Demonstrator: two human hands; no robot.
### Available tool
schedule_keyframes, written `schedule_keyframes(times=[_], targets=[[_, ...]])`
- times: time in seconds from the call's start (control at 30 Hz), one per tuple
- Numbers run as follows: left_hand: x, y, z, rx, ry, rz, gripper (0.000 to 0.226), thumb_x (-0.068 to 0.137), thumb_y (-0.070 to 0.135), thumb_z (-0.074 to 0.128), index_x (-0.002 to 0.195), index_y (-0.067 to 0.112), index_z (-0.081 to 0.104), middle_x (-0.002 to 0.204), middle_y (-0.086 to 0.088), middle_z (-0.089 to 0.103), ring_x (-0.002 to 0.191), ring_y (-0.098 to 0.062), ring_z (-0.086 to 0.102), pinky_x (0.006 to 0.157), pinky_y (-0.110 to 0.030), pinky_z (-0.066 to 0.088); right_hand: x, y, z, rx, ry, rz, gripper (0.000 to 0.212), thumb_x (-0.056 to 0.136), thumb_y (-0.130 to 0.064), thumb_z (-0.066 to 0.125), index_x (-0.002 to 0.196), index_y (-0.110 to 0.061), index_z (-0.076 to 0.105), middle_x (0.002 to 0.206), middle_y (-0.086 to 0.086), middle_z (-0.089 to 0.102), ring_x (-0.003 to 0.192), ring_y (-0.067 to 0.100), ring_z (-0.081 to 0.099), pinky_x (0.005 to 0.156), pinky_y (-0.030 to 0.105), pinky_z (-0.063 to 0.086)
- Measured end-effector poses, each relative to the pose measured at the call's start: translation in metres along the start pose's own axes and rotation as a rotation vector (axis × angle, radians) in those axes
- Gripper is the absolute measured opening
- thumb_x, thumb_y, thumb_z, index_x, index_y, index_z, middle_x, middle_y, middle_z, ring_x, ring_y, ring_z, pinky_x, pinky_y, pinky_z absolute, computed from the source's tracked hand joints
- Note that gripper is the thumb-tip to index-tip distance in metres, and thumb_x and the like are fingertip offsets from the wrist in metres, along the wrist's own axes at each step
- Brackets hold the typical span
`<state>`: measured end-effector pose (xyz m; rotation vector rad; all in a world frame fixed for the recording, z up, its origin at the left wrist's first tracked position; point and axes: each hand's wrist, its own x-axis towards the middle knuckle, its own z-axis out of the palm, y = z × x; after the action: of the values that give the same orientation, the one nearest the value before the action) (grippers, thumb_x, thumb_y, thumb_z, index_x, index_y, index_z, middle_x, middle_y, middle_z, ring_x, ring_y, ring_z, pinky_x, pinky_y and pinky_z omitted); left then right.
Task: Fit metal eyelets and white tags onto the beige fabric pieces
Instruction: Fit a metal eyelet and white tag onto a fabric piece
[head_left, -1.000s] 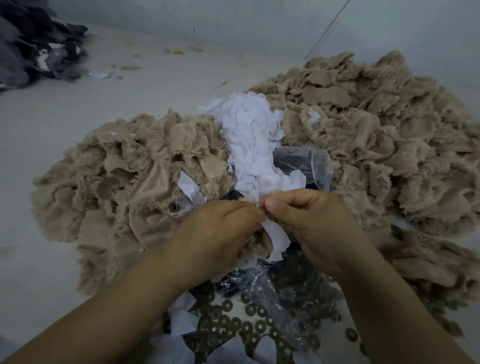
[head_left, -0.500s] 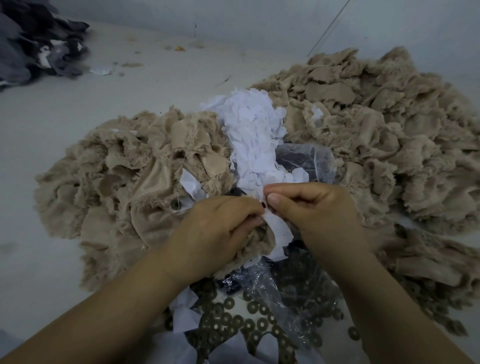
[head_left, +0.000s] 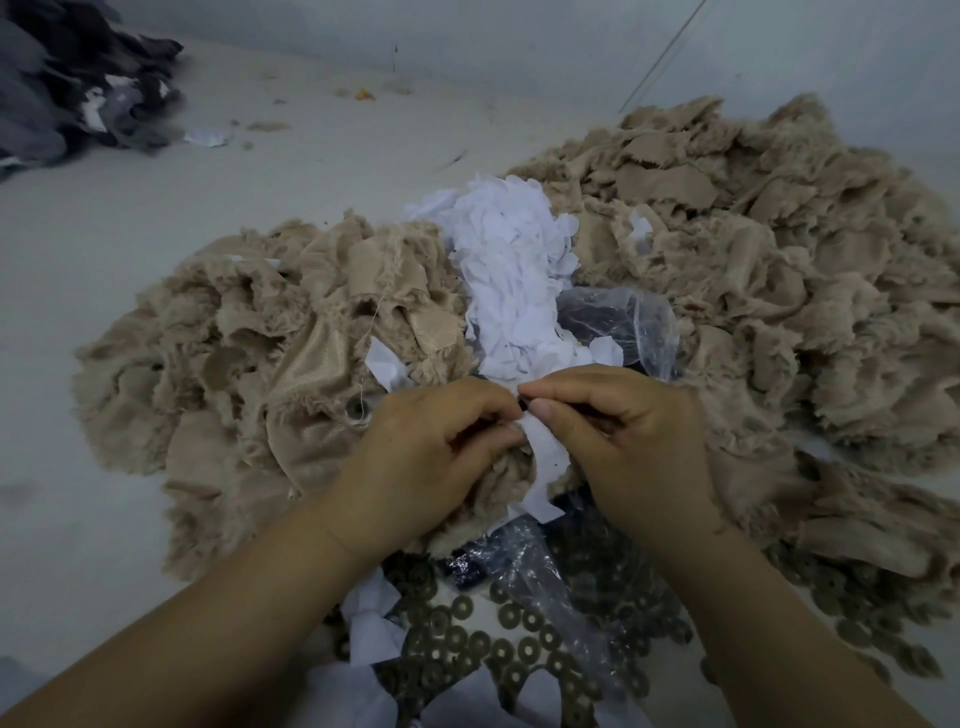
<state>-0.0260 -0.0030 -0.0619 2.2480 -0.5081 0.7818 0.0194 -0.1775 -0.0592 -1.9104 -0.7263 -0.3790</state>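
The left hand (head_left: 434, 457) and right hand (head_left: 623, 447) are meeting fingertip to fingertip, both curled and pinching a white tag (head_left: 545, 462) hanging between them against beige fabric (head_left: 498, 499). Eyelets (head_left: 498, 649) are lying below the wrists.

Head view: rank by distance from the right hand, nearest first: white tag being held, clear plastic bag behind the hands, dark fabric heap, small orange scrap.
1. White tag: pinched at the right hand, between both hands.
2. Clear plastic bag: just beyond the hand, centre.
3. Small orange scrap: far back on the floor, left of centre.
4. Dark fabric heap: far top-left corner.
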Motion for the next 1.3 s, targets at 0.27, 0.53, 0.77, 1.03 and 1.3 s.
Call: schedule_keyframes(times=[0.27, 0.53, 0.77, 1.03, 1.3], targets=[[0.001, 0.0, 0.002, -0.202, 0.043, -0.14, 0.007, 0.081, 0.01, 0.073, 0.086, 0.005, 0.074, 0.081, 0.001, 0.074, 0.076, -0.004, 0.069, 0.068, -0.014, 0.054, 0.0, 0.005, 0.001, -0.044, 0.004, -0.069, 0.013, 0.085, -0.008, 0.072, 0.096, -0.011, 0.079, 0.093, -0.009, 0.073, 0.091, -0.005, 0.067, 0.08, 0.008, 0.048], [0.0, -0.004, 0.005, -0.199, 0.047, -0.195, 0.026, 0.085, 0.015, 0.069, 0.11, 0.018, 0.068, 0.092, 0.008, 0.069, 0.084, -0.003, 0.066, 0.076, -0.013, 0.052, 0.0, 0.006, -0.001, 0.031, -0.037, -0.101, 0.024, 0.082, -0.017, 0.075, 0.104, -0.006, 0.076, 0.098, 0.0, 0.075, 0.09, 0.002, 0.07, 0.08, 0.015, 0.053], [0.0, -0.006, 0.009, 0.011, -0.038, -0.016, 0.025, 0.094, 0.016, 0.054, 0.104, 0.001, 0.071, 0.084, -0.004, 0.071, 0.073, -0.01, 0.06, 0.065, -0.025, 0.048, -0.003, 0.009, 0.002, 0.014, 0.017, -0.128, 0.02, 0.08, -0.008, 0.078, 0.099, -0.002, 0.077, 0.091, 0.003, 0.076, 0.083, 0.005, 0.071, 0.076, 0.019, 0.057], [-0.001, -0.007, 0.018, 0.05, -0.013, -0.004, 0.027, 0.093, 0.013, 0.049, 0.104, -0.002, 0.069, 0.084, -0.008, 0.069, 0.075, -0.009, 0.053, 0.068, -0.013, 0.039, -0.005, 0.012, 0.005, 0.016, 0.063, -0.093, 0.018, 0.079, -0.009, 0.078, 0.096, -0.002, 0.078, 0.086, 0.003, 0.076, 0.079, 0.007, 0.072, 0.073, 0.021, 0.058], [-0.002, -0.008, 0.024, 0.043, 0.014, 0.017, 0.027, 0.093, 0.011, 0.047, 0.103, -0.003, 0.068, 0.086, -0.011, 0.069, 0.079, -0.013, 0.055, 0.066, -0.025, 0.045, -0.006, 0.012, 0.007, 0.024, 0.09, -0.084, 0.018, 0.081, -0.016, 0.076, 0.094, -0.004, 0.078, 0.084, 0.001, 0.076, 0.077, 0.006, 0.072, 0.071, 0.02, 0.057]])
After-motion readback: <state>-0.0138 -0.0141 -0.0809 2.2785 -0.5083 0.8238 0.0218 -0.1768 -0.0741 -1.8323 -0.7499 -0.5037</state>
